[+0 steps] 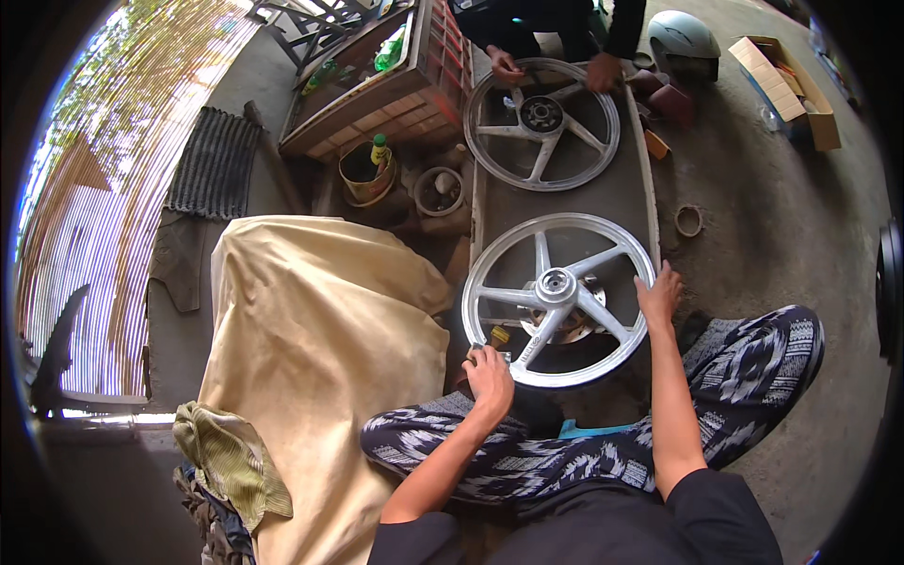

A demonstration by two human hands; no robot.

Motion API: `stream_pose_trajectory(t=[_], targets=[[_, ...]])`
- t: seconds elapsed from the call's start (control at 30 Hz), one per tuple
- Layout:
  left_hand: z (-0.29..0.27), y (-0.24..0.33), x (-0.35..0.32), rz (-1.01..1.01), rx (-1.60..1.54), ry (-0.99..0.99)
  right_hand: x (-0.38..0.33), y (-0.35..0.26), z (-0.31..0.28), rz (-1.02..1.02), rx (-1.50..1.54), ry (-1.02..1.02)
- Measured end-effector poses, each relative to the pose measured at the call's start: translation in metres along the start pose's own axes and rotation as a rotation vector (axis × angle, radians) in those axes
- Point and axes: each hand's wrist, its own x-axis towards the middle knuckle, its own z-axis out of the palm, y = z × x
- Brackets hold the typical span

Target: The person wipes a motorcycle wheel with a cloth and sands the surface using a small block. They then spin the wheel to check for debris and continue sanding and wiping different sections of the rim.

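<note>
In front of me lies a silver five-spoke motorcycle wheel (556,288), flat, with a brake disc (576,325) visible below its hub. My left hand (490,380) is closed over the near-left rim, pinching a small, thin grey piece, perhaps abrasive paper, against the metal. Its exact kind is mostly hidden by the fingers. On the right side of the rim, my right hand (662,296) grips the wheel's edge. Beyond it, another person's hands (507,66) rest at the rim of a second silver wheel (540,122).
A tan cloth (320,320) covers something bulky at left. Near the brick-sided wooden box (377,122) stand a bucket (363,188) and a round pot (440,193). A helmet (684,40), an open cardboard box (829,130) and a small ring-shaped object (688,221) lie at right.
</note>
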Motion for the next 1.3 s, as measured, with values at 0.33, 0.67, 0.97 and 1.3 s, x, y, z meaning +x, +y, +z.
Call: stream_pose_trajectory(t=[0.33, 0.67, 0.97, 1.3], targets=[[0.006, 0.004, 0.007, -0.065, -0.016, 0.065, -0.016, 0.036, 0.039, 0.216, 0.145, -0.169], [0.0, 0.005, 0.025, -0.09, 0.058, -0.016, -0.039, 0.056, 0.061, 0.35, 0.637, -0.271], [0.003, 0.001, 0.029, -0.143, -0.075, -0.234, -0.071, 0.042, 0.044, 0.271, 0.728, -0.049], [-0.015, -0.017, 0.097, -0.15, 0.008, -0.385, -0.076, 0.047, 0.037, 0.163, 0.328, 0.044]])
